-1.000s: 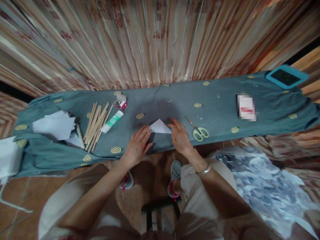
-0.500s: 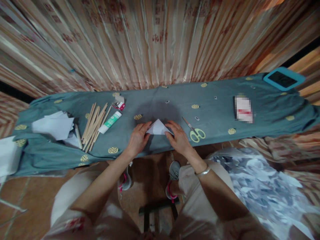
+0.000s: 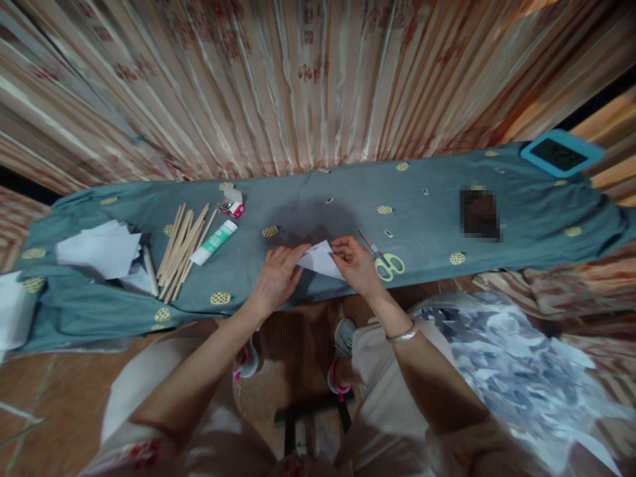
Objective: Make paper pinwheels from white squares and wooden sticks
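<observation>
A folded piece of white paper (image 3: 322,260) is held between my two hands near the front edge of the cloth-covered table. My left hand (image 3: 279,275) pinches its left corner, fingers pressed together. On the other side, my right hand (image 3: 356,265) grips the upper right edge between thumb and fingers. Just right of my right hand lie scissors (image 3: 389,266) with light green handles. A green and white glue tube (image 3: 214,243) rests to the left of my left hand.
Wooden sticks (image 3: 183,255), a small red box (image 3: 232,204) and a stack of white paper (image 3: 102,250) lie on the left. At the far right stands a blue-framed clock (image 3: 561,153), near a pixelated object (image 3: 479,213). A plastic bag of paper pieces (image 3: 517,371) sits below, right.
The folded paper has tilted, its peak shifting right and its lower right side dropping. My right hand has moved its grip up near the peak. The view has shifted slightly.
</observation>
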Demonstrator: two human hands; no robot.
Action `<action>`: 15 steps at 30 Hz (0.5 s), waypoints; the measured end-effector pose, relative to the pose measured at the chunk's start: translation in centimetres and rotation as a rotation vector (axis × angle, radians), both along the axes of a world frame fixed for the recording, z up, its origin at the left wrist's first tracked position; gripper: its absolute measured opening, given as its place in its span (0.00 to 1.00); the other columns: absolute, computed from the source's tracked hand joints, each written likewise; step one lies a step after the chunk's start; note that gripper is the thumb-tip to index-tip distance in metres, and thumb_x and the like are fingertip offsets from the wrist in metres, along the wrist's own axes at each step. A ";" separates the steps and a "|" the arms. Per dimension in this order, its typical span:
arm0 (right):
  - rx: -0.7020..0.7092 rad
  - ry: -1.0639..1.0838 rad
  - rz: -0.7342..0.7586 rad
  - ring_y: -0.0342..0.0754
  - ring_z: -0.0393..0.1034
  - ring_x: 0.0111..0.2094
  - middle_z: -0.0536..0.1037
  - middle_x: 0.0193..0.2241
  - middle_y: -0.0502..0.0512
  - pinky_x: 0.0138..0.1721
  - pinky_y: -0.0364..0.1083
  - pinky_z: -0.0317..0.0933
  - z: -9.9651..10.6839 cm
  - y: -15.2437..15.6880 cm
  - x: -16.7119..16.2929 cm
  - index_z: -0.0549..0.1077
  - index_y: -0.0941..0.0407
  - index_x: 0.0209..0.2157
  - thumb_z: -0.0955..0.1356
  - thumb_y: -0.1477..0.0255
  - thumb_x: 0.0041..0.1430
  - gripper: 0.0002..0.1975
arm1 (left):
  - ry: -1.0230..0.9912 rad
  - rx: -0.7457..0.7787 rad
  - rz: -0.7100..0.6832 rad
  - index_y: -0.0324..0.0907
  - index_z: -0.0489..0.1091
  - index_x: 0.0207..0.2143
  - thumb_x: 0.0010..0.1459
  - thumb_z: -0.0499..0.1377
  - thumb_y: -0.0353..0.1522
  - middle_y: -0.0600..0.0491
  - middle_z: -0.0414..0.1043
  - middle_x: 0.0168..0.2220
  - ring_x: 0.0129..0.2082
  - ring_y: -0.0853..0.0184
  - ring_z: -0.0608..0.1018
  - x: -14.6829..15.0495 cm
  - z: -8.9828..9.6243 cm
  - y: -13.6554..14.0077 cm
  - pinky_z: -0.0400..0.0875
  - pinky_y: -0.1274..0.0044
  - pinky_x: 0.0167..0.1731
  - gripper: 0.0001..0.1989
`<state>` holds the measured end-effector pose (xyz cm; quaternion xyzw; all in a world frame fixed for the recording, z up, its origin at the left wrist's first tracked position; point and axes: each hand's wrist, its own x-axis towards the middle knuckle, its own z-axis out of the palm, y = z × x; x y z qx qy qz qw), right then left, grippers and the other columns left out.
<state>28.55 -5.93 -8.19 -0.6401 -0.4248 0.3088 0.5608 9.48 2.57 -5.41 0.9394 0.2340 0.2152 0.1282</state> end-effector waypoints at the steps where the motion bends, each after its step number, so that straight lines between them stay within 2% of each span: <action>1: -0.001 -0.021 -0.021 0.46 0.75 0.32 0.79 0.33 0.52 0.34 0.45 0.68 0.0 -0.1 -0.1 0.68 0.54 0.40 0.69 0.67 0.51 0.13 | -0.001 0.007 -0.019 0.41 0.64 0.58 0.62 0.53 0.28 0.45 0.75 0.44 0.43 0.58 0.74 0.0 0.3 -0.2 0.69 0.65 0.44 0.21; 4: -0.022 -0.135 -0.041 0.45 0.74 0.30 0.79 0.32 0.51 0.33 0.45 0.67 0.4 -0.4 -0.2 0.69 0.54 0.38 0.67 0.68 0.53 0.10 | -0.022 0.036 -0.072 0.41 0.69 0.53 0.63 0.55 0.31 0.47 0.76 0.42 0.42 0.60 0.74 0.0 1.1 -0.8 0.68 0.67 0.44 0.16; 7: -0.038 -0.281 -0.052 0.47 0.74 0.29 0.79 0.29 0.51 0.36 0.47 0.68 0.8 -0.7 -0.1 0.73 0.54 0.34 0.65 0.70 0.56 0.06 | -0.024 0.097 -0.107 0.43 0.75 0.43 0.65 0.54 0.31 0.49 0.77 0.38 0.40 0.62 0.74 -0.2 1.6 -1.0 0.67 0.68 0.42 0.10; 9: -0.014 -0.361 -0.049 0.49 0.76 0.34 0.81 0.32 0.53 0.41 0.49 0.69 0.9 -0.9 0.1 0.75 0.54 0.34 0.63 0.72 0.56 0.09 | 0.006 0.139 -0.110 0.43 0.76 0.38 0.64 0.54 0.29 0.49 0.78 0.37 0.39 0.62 0.74 -0.5 1.5 -0.9 0.66 0.68 0.39 0.10; 12: 0.022 -0.448 0.009 0.50 0.77 0.42 0.82 0.40 0.54 0.48 0.51 0.69 0.9 -1.1 0.4 0.77 0.53 0.35 0.60 0.76 0.56 0.14 | 0.084 0.163 -0.091 0.42 0.76 0.36 0.60 0.54 0.25 0.48 0.77 0.36 0.38 0.61 0.73 -1.4 0.7 -0.1 0.67 0.68 0.37 0.11; 15: 0.009 -0.493 0.128 0.48 0.77 0.40 0.81 0.43 0.55 0.47 0.50 0.70 0.9 -1.4 0.3 0.78 0.54 0.38 0.60 0.79 0.55 0.17 | 0.140 0.140 -0.064 0.41 0.76 0.37 0.57 0.54 0.22 0.47 0.77 0.37 0.37 0.60 0.74 -2.5 -0.2 1.0 0.68 0.68 0.37 0.12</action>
